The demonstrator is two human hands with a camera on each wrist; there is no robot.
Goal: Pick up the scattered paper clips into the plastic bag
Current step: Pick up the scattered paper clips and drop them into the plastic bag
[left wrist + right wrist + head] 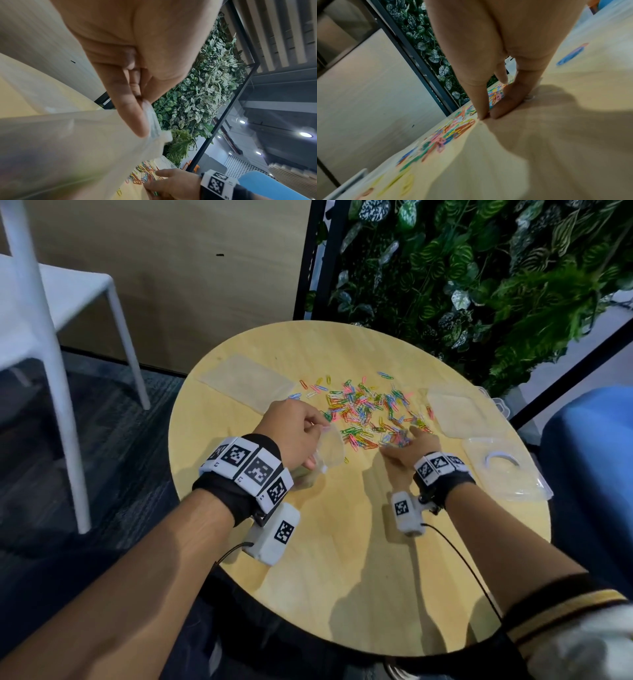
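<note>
Several coloured paper clips (pixel 366 409) lie scattered in a loose pile on the round wooden table (pixel 342 559). My left hand (pixel 305 429) hovers at the pile's left edge and pinches the rim of a clear plastic bag (pixel 330 453), which hangs down toward the table. The left wrist view shows the thumb and fingers closed on the bag (pixel 77 142) at its top edge. My right hand (pixel 407 443) rests at the pile's near right edge. Its thumb and fingertip (pixel 501 111) meet on the table, pinching at the paper clips (pixel 447 135) there.
A flat empty plastic bag (pixel 246 378) lies at the back left. A clear lidded box (pixel 455 412) and a bag holding a white ring (pixel 503 470) sit at the right. A white chair (pixel 51 302), a plant wall (pixel 479 268) and a blue seat (pixel 589 474) surround the table.
</note>
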